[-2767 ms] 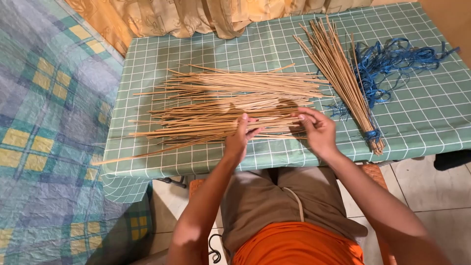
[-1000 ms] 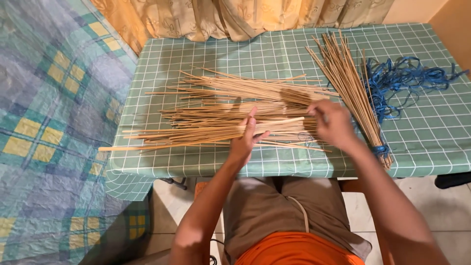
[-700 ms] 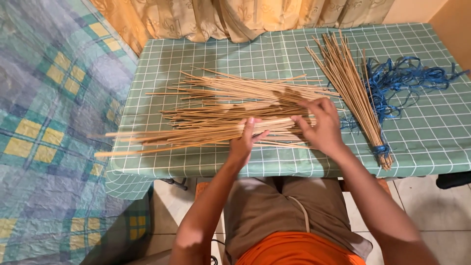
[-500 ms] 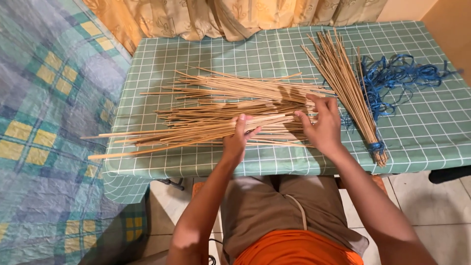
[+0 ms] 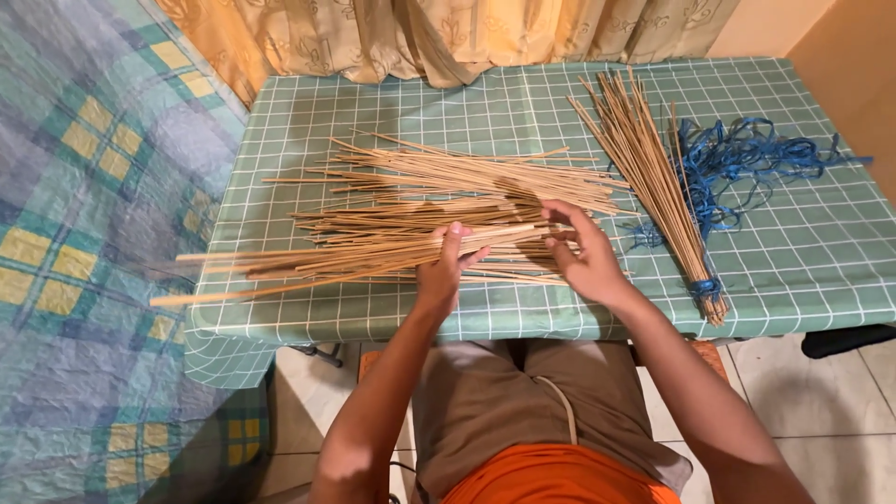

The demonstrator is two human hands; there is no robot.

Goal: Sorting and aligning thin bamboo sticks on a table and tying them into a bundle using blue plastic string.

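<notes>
A loose pile of thin tan sticks (image 5: 439, 182) lies across a table with a green checked cloth (image 5: 467, 103). My left hand (image 5: 442, 269) grips a small bunch of these sticks (image 5: 308, 261), whose tips reach past the table's left edge. My right hand (image 5: 581, 257) rests with spread fingers on the right ends of the pile, touching the sticks. A separate bundle of sticks (image 5: 649, 163), tied at its near end with blue string, lies to the right.
A tangle of blue plastic string (image 5: 756, 159) sits at the table's right. Beige curtains (image 5: 448, 33) hang behind. A bed with a plaid cover (image 5: 84, 233) stands to the left. Tiled floor shows below the table.
My left hand has drawn its bunch of sticks leftward, so the tips overhang the table edge further. My right hand moved from the pile's right end inward to the stick ends.
</notes>
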